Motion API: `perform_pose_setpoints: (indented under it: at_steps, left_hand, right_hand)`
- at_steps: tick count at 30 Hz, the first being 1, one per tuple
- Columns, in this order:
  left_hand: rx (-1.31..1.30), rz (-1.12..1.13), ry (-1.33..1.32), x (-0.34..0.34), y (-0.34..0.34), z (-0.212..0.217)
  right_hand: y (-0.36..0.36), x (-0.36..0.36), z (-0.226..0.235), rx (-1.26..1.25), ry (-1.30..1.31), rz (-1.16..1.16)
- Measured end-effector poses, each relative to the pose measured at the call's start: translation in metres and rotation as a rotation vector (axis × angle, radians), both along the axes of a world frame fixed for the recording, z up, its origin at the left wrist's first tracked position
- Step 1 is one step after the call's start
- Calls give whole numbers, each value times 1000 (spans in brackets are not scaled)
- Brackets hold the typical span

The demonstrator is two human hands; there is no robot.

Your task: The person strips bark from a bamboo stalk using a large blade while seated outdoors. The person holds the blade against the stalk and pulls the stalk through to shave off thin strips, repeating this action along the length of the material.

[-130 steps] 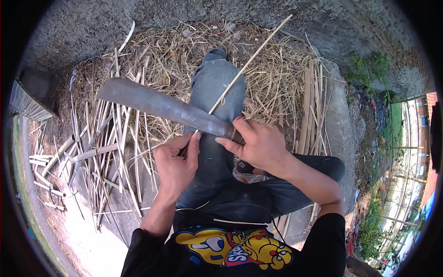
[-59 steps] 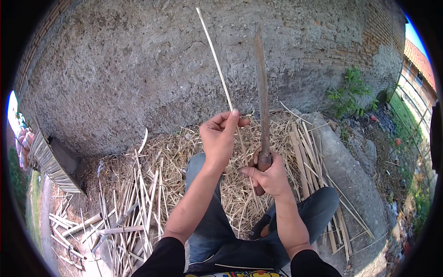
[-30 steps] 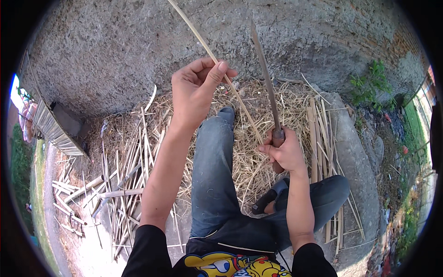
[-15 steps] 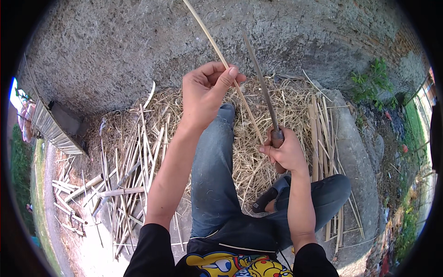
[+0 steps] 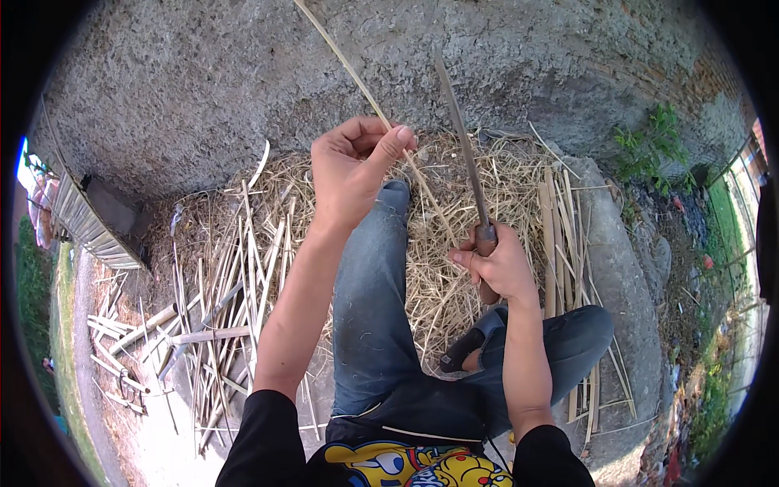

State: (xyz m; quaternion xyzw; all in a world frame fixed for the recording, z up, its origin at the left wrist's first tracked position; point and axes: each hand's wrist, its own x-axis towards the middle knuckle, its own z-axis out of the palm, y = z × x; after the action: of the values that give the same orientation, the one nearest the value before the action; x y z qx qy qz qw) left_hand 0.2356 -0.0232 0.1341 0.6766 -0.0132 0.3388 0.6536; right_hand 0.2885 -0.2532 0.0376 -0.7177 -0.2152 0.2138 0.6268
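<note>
A long, thin bamboo strip (image 5: 347, 69) slants from the top of the view down toward my right hand. My left hand (image 5: 347, 174) pinches it around the middle between thumb and fingers. My right hand (image 5: 505, 266) is wrapped round the wooden handle of a knife (image 5: 465, 142), whose long, narrow, dark blade points up and away. The strip's lower end reaches the thumb and fingertips of that hand; whether they grip it, I cannot tell. The blade stands apart from the strip, to its right.
Shavings (image 5: 442, 304) cover the ground between my legs. Bamboo strips and thicker pieces (image 5: 215, 334) lie piled at left, with more bamboo lengths (image 5: 552, 243) at right. A rough wall (image 5: 243, 89) rises ahead; a slatted panel (image 5: 101, 227) leans at far left.
My left hand has shifted slightly left with the strip, whose upper end leans further left and shows a narrower side. My right hand keeps hold of the knife, nearly in place.
</note>
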Motion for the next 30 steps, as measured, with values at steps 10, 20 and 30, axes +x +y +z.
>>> perform_pose_setpoints:
  at_steps: [10,20,30]
  left_hand:
    - [38,49,78,-13,-3,-29]
    - [-5,165,-91,-30,-10,-36]
    - [1485,616,12,-85,37,-39]
  right_hand:
    - [1,-6,10,88,9,21]
    - [22,-41,16,40,-213,-74]
    - [17,-38,24,-241,-508,-233]
